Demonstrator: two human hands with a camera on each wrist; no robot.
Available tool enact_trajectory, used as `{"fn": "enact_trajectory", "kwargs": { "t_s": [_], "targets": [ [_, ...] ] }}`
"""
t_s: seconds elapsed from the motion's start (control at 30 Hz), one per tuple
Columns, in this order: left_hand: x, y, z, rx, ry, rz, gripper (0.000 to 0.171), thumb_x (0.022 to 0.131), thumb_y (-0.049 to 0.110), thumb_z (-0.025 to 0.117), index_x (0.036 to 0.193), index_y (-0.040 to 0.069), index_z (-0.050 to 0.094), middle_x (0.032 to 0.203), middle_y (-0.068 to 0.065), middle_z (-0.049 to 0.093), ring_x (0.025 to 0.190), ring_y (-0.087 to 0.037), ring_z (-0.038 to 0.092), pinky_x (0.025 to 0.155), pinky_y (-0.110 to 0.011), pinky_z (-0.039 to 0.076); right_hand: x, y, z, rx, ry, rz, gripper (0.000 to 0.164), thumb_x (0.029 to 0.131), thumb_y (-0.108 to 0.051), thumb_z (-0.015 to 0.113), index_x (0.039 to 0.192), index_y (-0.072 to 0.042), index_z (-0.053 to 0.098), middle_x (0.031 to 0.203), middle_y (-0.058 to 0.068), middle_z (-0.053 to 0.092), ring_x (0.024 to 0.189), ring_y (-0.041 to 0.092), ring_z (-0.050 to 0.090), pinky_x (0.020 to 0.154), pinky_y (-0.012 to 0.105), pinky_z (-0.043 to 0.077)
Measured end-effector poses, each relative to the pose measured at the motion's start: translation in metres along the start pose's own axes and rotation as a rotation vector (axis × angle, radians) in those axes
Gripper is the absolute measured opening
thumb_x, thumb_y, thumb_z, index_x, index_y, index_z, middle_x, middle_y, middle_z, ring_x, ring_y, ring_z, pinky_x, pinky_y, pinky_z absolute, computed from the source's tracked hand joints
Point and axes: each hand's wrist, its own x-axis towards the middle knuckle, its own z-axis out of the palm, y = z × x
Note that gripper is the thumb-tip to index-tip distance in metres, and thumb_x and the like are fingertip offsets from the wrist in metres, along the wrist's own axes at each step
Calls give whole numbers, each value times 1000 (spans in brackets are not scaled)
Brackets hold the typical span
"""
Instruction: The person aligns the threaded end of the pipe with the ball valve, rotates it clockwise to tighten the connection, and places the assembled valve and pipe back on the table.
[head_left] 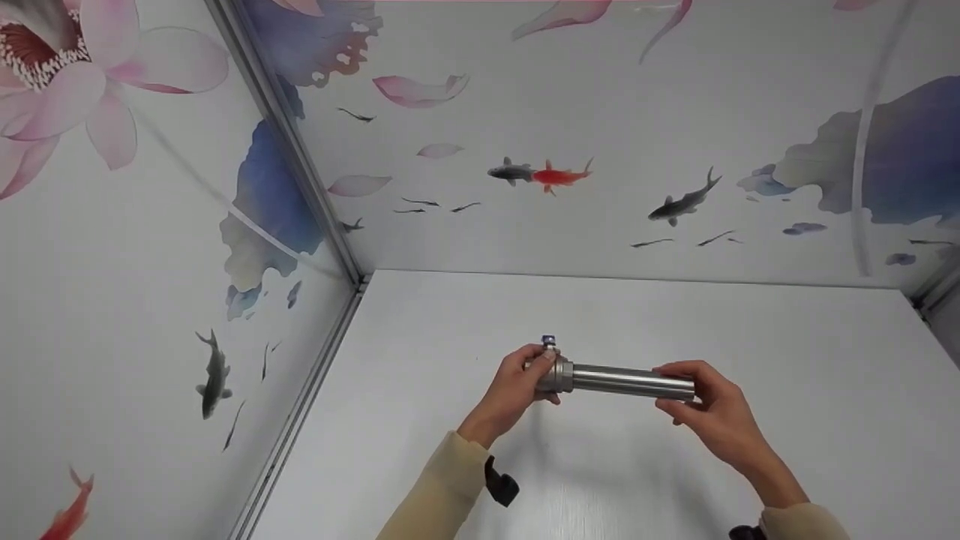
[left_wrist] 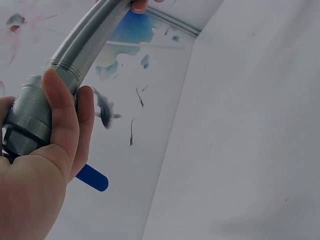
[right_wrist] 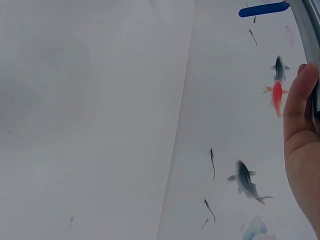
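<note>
A metal ball valve (head_left: pixel 559 377) is joined to one end of a straight, shiny steel pipe (head_left: pixel 626 381), held up above the white table. My left hand (head_left: pixel 514 391) grips the valve body, its fingers wrapped round it. The valve's blue lever (left_wrist: pixel 93 178) sticks out past the fingers in the left wrist view and shows at the top left of the pipe in the right wrist view. At the pipe's free end, my right hand (head_left: pixel 716 412) holds the tube between thumb and fingers. Part of the valve is hidden behind the left hand.
Below the hands lies a white tabletop (head_left: pixel 420 330). White panels printed with fish, petals and lotus stand at the back (head_left: pixel 465 240) and left (head_left: pixel 150 262). A grey metal corner post (head_left: pixel 300 135) joins them. Dark straps (head_left: pixel 501 484) sit at the sleeves.
</note>
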Motion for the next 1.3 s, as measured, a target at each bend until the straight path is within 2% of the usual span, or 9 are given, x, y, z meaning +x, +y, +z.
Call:
{"fn": "enact_trajectory", "kwargs": {
  "t_s": [0.33,0.53,0.67,0.8,0.93,1.03,1.3],
  "targets": [
    [-1,2,-1,7,1,5,33,90,35,51,111,9,54,110,-9,55,87,-21,58,67,-32,55,1,15,-1,-12,3,-10,38,80,-12,67,114,-10,51,103,7,60,76,15,59,53,27,52],
    [-2,2,-1,21,-5,18,35,90,37,51,111,9,53,109,-10,55,86,-21,59,67,-34,55,0,13,0,-10,16,22,39,80,-11,67,115,-8,52,92,8,60,66,16,58,51,27,51],
    [-2,2,-1,34,-18,29,35,90,39,50,110,10,53,108,-10,55,87,-21,59,68,-35,55,0,11,1,-12,45,100,31,83,-13,64,112,-8,55,84,8,59,59,17,53,47,28,48],
    [-3,2,-1,49,-31,29,36,90,40,51,111,11,53,109,-9,54,87,-20,58,69,-35,55,1,10,2,-24,47,215,22,87,-22,58,104,-8,58,75,9,61,50,17,49,44,29,45],
    [-4,2,1,54,-47,33,35,90,38,51,112,11,53,109,-9,54,88,-20,58,69,-34,55,2,10,2,22,37,350,33,90,-35,52,94,-3,60,61,11,58,42,17,47,39,30,44],
    [-4,1,2,49,-51,38,34,90,37,51,111,11,53,108,-10,54,88,-21,58,69,-34,55,3,10,2,41,38,421,43,90,-42,49,89,-1,60,52,10,52,38,17,46,37,32,44],
    [-6,-1,2,69,-46,37,31,90,38,52,109,14,55,108,-9,53,86,-20,58,67,-35,55,5,9,3,-38,12,509,54,90,-48,45,80,2,61,45,6,48,39,18,49,41,31,46]
  ]
}}
